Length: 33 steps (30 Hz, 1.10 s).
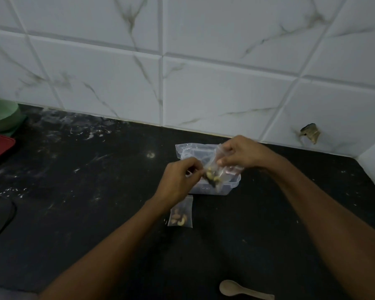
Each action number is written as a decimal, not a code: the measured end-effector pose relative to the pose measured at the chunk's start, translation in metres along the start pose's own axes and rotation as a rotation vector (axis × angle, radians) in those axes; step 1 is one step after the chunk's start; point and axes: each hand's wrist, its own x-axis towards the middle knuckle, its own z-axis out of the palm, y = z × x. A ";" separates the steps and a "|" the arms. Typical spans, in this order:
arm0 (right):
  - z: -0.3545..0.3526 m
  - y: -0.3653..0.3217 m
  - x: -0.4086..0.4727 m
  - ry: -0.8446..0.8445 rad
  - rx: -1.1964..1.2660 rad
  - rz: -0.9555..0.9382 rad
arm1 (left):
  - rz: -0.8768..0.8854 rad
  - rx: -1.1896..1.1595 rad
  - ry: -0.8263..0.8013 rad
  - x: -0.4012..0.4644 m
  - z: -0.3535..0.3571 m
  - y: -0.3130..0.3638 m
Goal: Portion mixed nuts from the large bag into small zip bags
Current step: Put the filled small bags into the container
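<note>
Between both hands, small zip bag (pixel 214 172) tilted

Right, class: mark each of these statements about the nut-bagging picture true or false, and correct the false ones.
1. Both hands hold a small bag of nuts above the clear tub. True.
2. A filled bag lies on the counter near the left hand. True.
3. The spoon is in the right hand. False: it lies on the counter.
4. The green bowl sits far right. False: far left.
</note>
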 end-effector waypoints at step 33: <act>0.056 0.086 0.082 -0.042 -0.773 0.147 | -0.727 -0.307 0.123 0.013 0.018 -0.056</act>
